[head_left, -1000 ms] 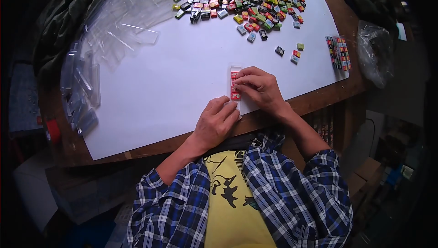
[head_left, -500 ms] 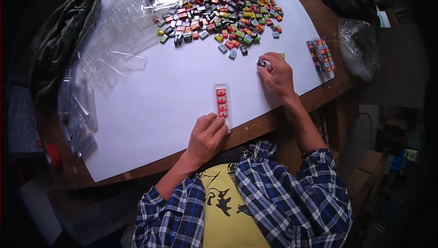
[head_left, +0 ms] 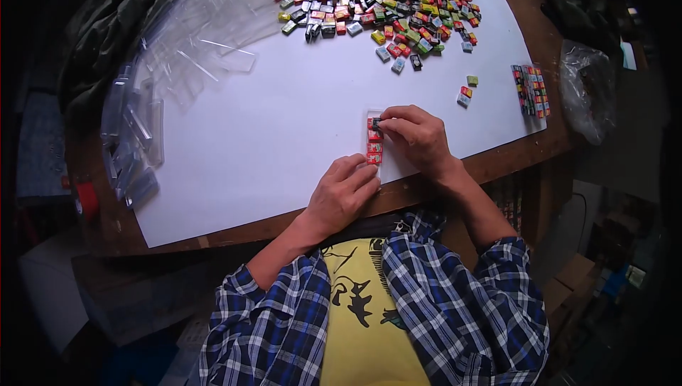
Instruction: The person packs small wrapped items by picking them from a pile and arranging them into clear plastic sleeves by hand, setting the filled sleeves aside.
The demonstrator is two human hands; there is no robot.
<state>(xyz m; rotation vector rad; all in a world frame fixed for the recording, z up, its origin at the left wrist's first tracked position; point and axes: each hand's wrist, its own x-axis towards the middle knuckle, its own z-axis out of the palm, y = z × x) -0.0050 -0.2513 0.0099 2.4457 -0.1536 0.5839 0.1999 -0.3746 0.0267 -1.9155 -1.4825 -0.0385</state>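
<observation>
A narrow clear plastic case [head_left: 372,112] lies on the white sheet in front of me, with a row of small red boxes [head_left: 374,148] inside it. My left hand [head_left: 343,191] grips the case's near end with bent fingers, which hide that end. At the far end, my right hand [head_left: 420,141] pinches a small black box [head_left: 377,123] between thumb and fingers, over the row of red boxes. The fingertips partly cover this black box. To the right of that hand lie a few loose little boxes [head_left: 464,100], green, red and pale.
A large heap of small coloured boxes [head_left: 398,13] spreads across the back. Clear plastic lids [head_left: 206,59] and cases [head_left: 135,137] pile up at the left. Near the right edge stand packed rows of boxes [head_left: 531,91], beside a clear plastic bag [head_left: 588,88].
My right hand has moved left, bringing the black box from the right side to the case's far end. My left hand stays at the near end. The whole view has shifted.
</observation>
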